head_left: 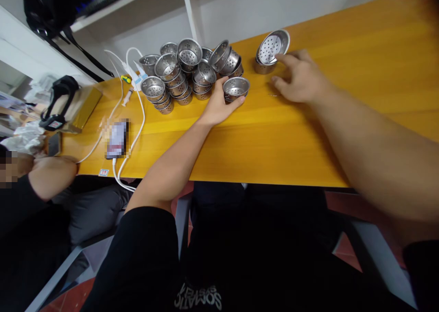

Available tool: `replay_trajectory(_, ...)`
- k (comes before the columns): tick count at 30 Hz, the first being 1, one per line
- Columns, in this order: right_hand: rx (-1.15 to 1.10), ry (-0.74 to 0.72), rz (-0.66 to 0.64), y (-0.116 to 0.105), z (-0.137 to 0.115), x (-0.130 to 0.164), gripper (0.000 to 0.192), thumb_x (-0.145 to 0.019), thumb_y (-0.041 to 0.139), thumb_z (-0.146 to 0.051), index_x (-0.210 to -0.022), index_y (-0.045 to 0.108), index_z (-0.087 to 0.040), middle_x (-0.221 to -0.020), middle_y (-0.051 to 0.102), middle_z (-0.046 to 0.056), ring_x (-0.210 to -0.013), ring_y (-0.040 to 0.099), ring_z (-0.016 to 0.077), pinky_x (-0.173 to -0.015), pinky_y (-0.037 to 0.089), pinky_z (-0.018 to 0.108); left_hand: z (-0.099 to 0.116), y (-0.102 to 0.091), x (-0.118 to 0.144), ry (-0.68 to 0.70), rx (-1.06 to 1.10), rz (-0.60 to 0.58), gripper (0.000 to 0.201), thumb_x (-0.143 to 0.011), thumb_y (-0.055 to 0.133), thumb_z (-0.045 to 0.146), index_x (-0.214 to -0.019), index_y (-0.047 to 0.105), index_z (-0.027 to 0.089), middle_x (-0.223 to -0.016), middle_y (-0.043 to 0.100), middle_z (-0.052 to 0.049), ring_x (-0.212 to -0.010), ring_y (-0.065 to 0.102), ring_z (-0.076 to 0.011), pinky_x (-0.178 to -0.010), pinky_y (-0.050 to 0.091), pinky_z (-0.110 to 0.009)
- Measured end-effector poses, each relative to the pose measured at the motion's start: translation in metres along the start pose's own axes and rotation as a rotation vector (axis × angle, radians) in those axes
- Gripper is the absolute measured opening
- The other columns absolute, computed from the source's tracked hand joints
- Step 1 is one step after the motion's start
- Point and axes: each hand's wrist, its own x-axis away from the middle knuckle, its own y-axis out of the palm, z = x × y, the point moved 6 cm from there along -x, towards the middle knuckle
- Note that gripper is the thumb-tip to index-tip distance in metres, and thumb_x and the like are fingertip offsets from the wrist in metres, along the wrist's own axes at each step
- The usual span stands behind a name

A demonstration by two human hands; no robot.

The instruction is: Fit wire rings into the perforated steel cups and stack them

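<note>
A perforated metal cup [236, 88] is gripped by the left hand [218, 105], just beside the stacked cups [176, 81] on the bench [240, 147]. The right hand [302, 79] is held with fingers parted at a tilted cup [274, 46]; whether contact is made cannot be told through the blur.

Two round, perforated silver metal cups [272, 51] sit together rightward; the other cups [168, 67] overlap too much to count. One black headset [54, 120], one clear plastic syringe [127, 97].

The cups [236, 88] are silver with a dotted pattern, the tabletop [254, 152] yellow-orange, the left sleeve [137, 252] black.
</note>
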Motion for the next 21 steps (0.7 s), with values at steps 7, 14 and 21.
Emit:
replay_trajectory(7, -0.029, 0.039, 0.098, -0.008, 0.011, -0.005, 0.056, -0.103, 0.069, -0.027, -0.157, 0.064, -0.013, -0.155, 0.058, 0.022, -0.114, 0.074, 0.0239, -0.116, 0.054, 0.039, 0.003, 0.0, -0.002, 0.138, -0.041, -0.032, 0.116, -0.082, 0.07, 0.093, -0.166, 0.034, 0.022, -0.176, 0.046, -0.021, -0.165, 0.049, -0.0328, -0.142, 0.037, -0.048)
replay_trajectory(14, -0.037, 0.061, 0.251, -0.017, 0.022, -0.008, 0.034, -0.089, 0.084, -0.014, -0.123, 0.079, -0.018, -0.123, 0.072, 0.011, -0.085, 0.066, 0.0145, -0.101, 0.06, 0.037, 0.011, -0.001, -0.002, 0.176, -0.182, -0.098, 0.106, -0.085, 0.051, 0.102, -0.156, 0.062, 0.023, -0.167, 0.058, -0.018, -0.161, 0.054, -0.0347, -0.142, 0.037, -0.05)
replay_trajectory(21, -0.073, 0.06, 0.328, -0.022, 0.024, -0.009, 0.016, -0.1, 0.081, -0.031, -0.113, 0.076, -0.023, -0.115, 0.075, 0.011, -0.093, 0.068, 0.0206, -0.1, 0.06, 0.042, 0.007, 0.005, -0.006, 0.167, -0.217, -0.1, 0.116, -0.082, 0.045, 0.106, -0.157, 0.063, 0.02, -0.168, 0.056, -0.02, -0.161, 0.053, -0.0354, -0.143, 0.034, -0.052)
